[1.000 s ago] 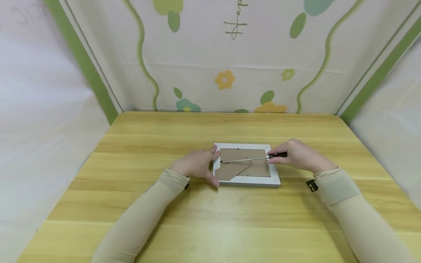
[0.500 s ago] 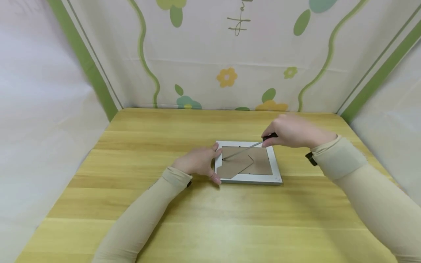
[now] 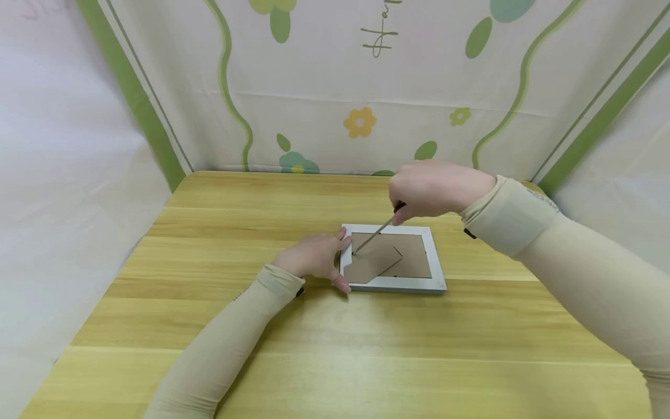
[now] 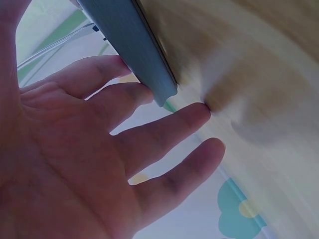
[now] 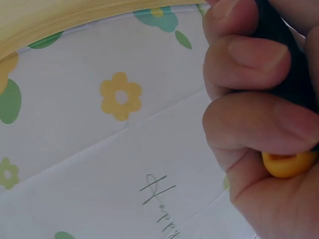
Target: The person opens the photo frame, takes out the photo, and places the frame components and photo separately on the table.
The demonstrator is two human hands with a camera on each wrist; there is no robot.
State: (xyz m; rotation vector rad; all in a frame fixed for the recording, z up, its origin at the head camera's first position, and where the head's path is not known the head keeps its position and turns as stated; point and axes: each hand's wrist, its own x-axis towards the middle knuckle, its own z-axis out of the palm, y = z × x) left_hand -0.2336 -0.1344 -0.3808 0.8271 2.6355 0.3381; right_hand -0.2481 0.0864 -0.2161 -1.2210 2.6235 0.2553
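Observation:
A white picture frame [image 3: 437, 282] lies face down, its brown backing board [image 3: 413, 247] and folded stand flap facing up. Against its left side rests my left hand [image 3: 316, 257], thumb at the near corner and fingertips at the far part. In the left wrist view those fingers [image 4: 164, 142] are spread and fairly straight, some touching the frame's edge [image 4: 129, 45]. Raised above the frame's far edge, my right hand [image 3: 437, 187] grips a screwdriver [image 3: 374, 234]. Its shaft slants down left, its tip at a small dark tab on the backing's left border. The handle's yellow end [image 5: 289, 164] shows below my curled fingers.
The wooden table [image 3: 251, 233] extends around the frame. Behind it hangs a white cloth [image 3: 314, 70] with flower prints and green lines, and pale cloth sides [image 3: 68, 174] stand at left and right.
My right hand has risen and moved left and away from me, tilting the screwdriver steeper while its tip stays at the left border. The left hand and the frame have hardly moved.

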